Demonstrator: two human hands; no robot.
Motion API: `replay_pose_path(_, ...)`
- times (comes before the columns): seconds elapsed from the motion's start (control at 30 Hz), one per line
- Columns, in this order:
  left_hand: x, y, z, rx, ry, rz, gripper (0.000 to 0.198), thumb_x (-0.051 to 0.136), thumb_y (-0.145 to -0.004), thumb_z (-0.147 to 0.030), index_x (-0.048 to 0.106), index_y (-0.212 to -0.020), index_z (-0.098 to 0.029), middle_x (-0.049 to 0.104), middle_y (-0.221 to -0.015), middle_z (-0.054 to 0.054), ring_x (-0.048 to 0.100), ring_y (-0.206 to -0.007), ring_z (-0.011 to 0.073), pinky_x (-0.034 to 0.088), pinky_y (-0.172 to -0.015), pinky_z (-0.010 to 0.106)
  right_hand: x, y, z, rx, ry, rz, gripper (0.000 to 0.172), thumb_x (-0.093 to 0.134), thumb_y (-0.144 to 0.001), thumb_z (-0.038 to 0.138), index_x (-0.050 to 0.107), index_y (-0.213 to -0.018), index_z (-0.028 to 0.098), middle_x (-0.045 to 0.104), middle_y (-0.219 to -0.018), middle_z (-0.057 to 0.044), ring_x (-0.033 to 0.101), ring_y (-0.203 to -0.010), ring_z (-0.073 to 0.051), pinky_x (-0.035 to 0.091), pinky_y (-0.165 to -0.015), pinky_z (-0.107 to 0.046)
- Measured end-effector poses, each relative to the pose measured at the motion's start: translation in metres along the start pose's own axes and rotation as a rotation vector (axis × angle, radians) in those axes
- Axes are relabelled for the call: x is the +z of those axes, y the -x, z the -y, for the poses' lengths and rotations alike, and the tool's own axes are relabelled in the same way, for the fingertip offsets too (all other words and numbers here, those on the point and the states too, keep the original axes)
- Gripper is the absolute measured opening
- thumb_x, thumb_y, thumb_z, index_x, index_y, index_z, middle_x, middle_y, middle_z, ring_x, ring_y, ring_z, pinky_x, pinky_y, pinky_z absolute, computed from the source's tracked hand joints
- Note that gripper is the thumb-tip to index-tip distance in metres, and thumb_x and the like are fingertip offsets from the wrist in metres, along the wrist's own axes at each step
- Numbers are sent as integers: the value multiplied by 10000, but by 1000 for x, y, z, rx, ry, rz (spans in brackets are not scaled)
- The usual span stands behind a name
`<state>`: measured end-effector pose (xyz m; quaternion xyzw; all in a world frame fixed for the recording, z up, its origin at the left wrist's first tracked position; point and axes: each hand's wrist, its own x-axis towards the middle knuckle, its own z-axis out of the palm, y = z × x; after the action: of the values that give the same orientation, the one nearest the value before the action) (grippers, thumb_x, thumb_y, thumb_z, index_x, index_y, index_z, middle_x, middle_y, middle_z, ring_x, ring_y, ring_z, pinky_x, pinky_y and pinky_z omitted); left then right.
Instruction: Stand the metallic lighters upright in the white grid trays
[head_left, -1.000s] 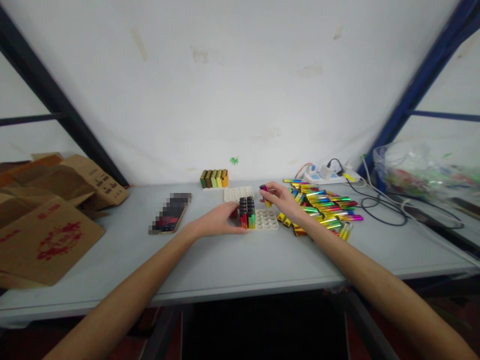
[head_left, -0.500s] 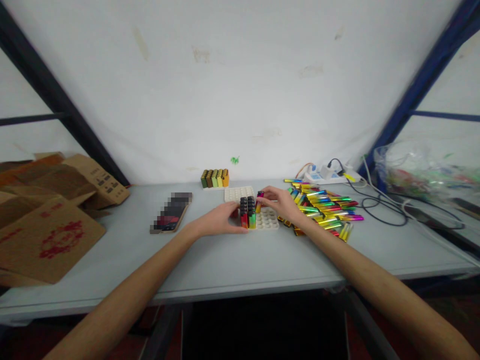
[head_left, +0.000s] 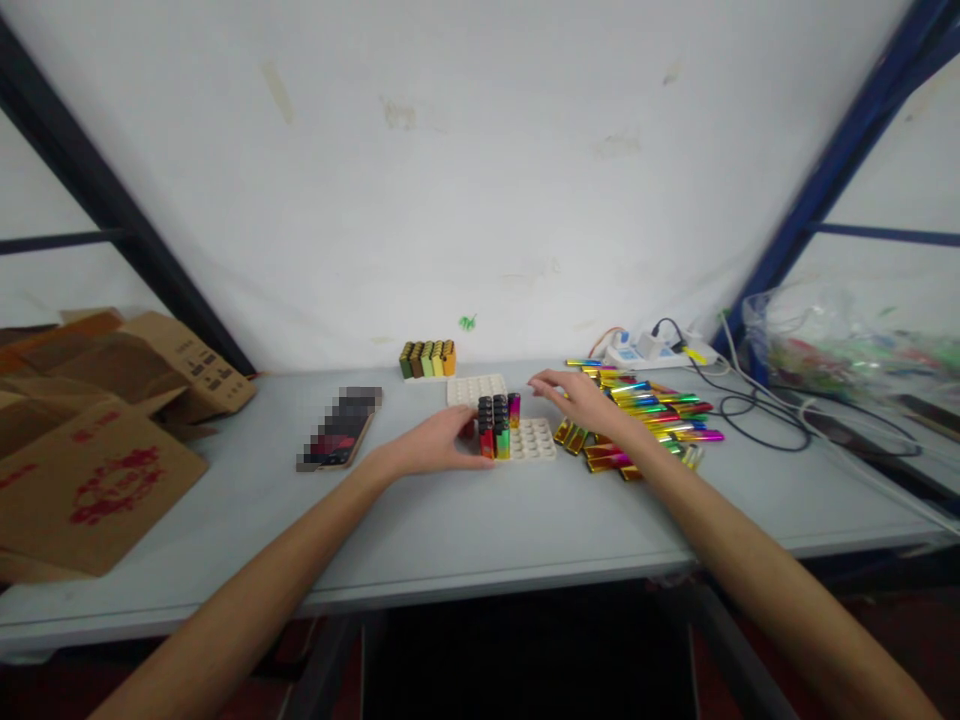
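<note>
**Away comes your right hand, and the magenta lighter stays behind!**

Half a second ago you had that magenta lighter (head_left: 514, 409) pinched between your fingers; now it stands upright by itself in the far part of the near white tray (head_left: 534, 455), just right of the black-topped lighters (head_left: 494, 428). Your right hand (head_left: 581, 398) has drawn back toward the loose pile, its grip released and nothing in it, fingers slightly curled above the table (head_left: 525, 530).

Over on the other side, your left hand (head_left: 431, 440) hasn't budged: that grip is wrapped around the tray's left end, thumb along the front, fingers round the back, hiding part of what stands there. Red and green bodies show at the front of the packed rows, while the holes on the right are bare.

Beside your right wrist sprawls the pile of shiny lighters (head_left: 652, 415), gold, green, red and blue, partly covered by your forearm. Behind the near tray lies a second white tray (head_left: 476, 388), and back by the wall stands a block of green, brown, yellow and orange lighters (head_left: 427, 360). A phone (head_left: 341, 430) lies well left of your hand, cardboard boxes (head_left: 97, 480) beyond it; a power strip (head_left: 637, 352) sits behind the pile.
</note>
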<state>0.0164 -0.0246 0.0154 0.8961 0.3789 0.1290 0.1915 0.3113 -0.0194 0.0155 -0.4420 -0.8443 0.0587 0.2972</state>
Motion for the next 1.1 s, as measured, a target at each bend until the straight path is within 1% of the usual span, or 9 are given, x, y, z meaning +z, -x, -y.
replay_pose_path(0.07, -1, 0, 0, -13, -32, 12, 630, 735, -718, -717, 610, -1003, -169, 674, -1002, 98, 629, -865, 279, 488, -761, 360, -3, 0, -24, 93, 170, -65, 330, 457, -1032, 231, 723, -1185, 111, 751, -1177, -168, 699, -1092, -272, 506, -1003, -395)
replay_pose_path(0.1, -1, 0, 0, -17, -39, 15, 631, 730, -720, -724, 605, -994, -169, 671, -1000, 99, 628, -865, 280, 487, -761, 361, -3, 1, -36, 129, 242, -49, 349, 446, -998, 135, 710, -1223, 88, 724, -1248, -193, 679, -1159, -279, 488, -1042, -402)
replay_pose_path(0.17, 0, 0, 1, -13, -34, 14, 646, 721, -724, -735, 602, -1006, -165, 670, -1019, 105, 630, -885, 285, 488, -775, 364, -4, 2, -56, 167, 345, 80, 436, 438, -916, 7, 708, -1251, 75, 687, -1333, -194, 644, -1246, -272, 452, -1097, -382)
replay_pose_path(0.27, 0, -1, 2, -4, -30, 11, 677, 715, -723, -745, 609, -1045, -159, 672, -1063, 121, 635, -928, 300, 490, -797, 373, -6, 3, -71, 204, 411, 260, 448, 455, -896, 5, 739, -1228, 105, 717, -1294, -166, 672, -1207, -269, 464, -1078, -353)
replay_pose_path(0.33, 1, -1, 2, -10, -37, 11, 682, 715, -713, -755, 618, -1036, -162, 676, -1065, 125, 638, -931, 307, 491, -785, 375, -7, 3, -72, 213, 420, 296, 422, 462, -917, 42, 755, -1209, 125, 746, -1235, -153, 694, -1155, -275, 481, -1049, -354)
replay_pose_path(0.53, 1, 0, 3, -18, -28, -4, 694, 722, -702, -756, 626, -1047, -162, 681, -1057, 118, 646, -926, 306, 505, -799, 380, -13, 3, -63, 185, 404, 276, 329, 576, -947, 156, 737, -1233, 131, 725, -1211, -178, 669, -1131, -290, 485, -1022, -381)
replay_pose_path(0.7, 1, 0, 4, -13, -16, -12, 669, 735, -696, -741, 635, -1025, -168, 684, -1032, 104, 647, -909, 297, 512, -788, 373, -17, 6, -62, 191, 314, 242, 221, 628, -959, 257, 743, -1117, 153, 694, -1133, -161, 669, -1040, -261, 509, -960, -370)
replay_pose_path(0.87, 0, 0, 2, -12, -16, 0, 680, 722, -702, -756, 630, -1027, -166, 684, -1030, 106, 641, -886, 290, 510, -770, 372, -12, 3, -69, 157, 258, 297, 204, 659, -935, 249, 730, -1101, 153, 722, -1126, -135, 669, -1057, -268, 493, -974, -377)
replay_pose_path(1.1, 0, 0, 2, -10, -19, -3, 665, 724, -706, -744, 626, -1020, -166, 687, -1027, 107, 644, -884, 295, 512, -795, 384, -15, 3, -62, 261, 155, 322, 242, 690, -906, 267, 721, -1122, 162, 766, -983, -98, 699, -849, -226, 514, -750, -298)
